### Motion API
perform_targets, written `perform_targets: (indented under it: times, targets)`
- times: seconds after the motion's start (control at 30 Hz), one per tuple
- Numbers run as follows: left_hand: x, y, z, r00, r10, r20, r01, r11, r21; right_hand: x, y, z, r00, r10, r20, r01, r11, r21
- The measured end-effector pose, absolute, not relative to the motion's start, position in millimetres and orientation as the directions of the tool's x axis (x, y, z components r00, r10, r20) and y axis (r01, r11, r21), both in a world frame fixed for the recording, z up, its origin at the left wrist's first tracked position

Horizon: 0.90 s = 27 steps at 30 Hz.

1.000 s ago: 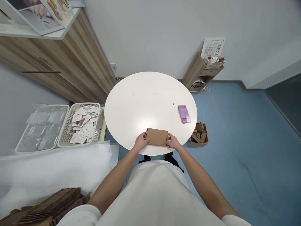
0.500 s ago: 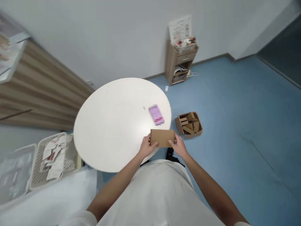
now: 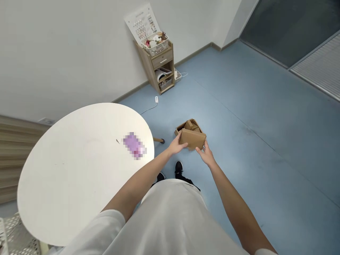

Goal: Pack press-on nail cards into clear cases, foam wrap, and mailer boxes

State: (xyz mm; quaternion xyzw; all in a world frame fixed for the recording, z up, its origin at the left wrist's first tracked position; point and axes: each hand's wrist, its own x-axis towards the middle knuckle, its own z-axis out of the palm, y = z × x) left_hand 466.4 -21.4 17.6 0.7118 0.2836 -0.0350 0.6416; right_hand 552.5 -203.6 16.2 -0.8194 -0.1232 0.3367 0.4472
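A closed brown cardboard box (image 3: pixel 192 138) is held between both hands, tilted a little down to the right. My left hand (image 3: pixel 176 145) grips its left end, thumb on the near face. At the right end my right hand (image 3: pixel 206 153) has hold of it, thumb along the near edge. Below and beyond it, an open carton (image 3: pixel 180 127) with brown cardboard pieces inside stands on the floor, partly hidden by the held box. A blurred purple item (image 3: pixel 134 145) lies on the round white table (image 3: pixel 79 159).
A small wooden cabinet (image 3: pixel 162 61) with a white basket (image 3: pixel 156 45) and a leaning printed board (image 3: pixel 140 23) stands by the wall. A white plug on a cable (image 3: pixel 156 99) lies on the blue floor. A perforated basket (image 3: pixel 20 235) is at the lower left.
The view has swung right, so the table sits further left. Both hands have carried the box from beside the table edge to over the floor carton, and it is now tilted.
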Motion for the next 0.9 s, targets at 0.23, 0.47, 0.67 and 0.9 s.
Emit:
perform_targets:
  times: [0.23,0.47,0.67,0.9]
  targets:
    - [446,-21,25,0.801,0.343,-0.491,0.460,0.171,0.871,546,-214,-7,0.759,0.476,-0.444,-0.150,-0.536,-0.831]
    - [362,-4,37,0.676,0.538,-0.504,0.480,0.198,0.855,510,-211,-22,0.710,0.511,-0.484,-0.143,-0.569,-0.810]
    - [293,3,61,0.622,0.638,-0.454,0.433,0.203,0.878,483,-160,-2,0.671,0.623,-0.403,-0.097,-0.465,-0.880]
    - [156,5,76,0.549,0.757,-0.355,0.430,0.108,0.896,375,-93,47,0.413,0.836,-0.362,-0.027,-0.385,-0.922]
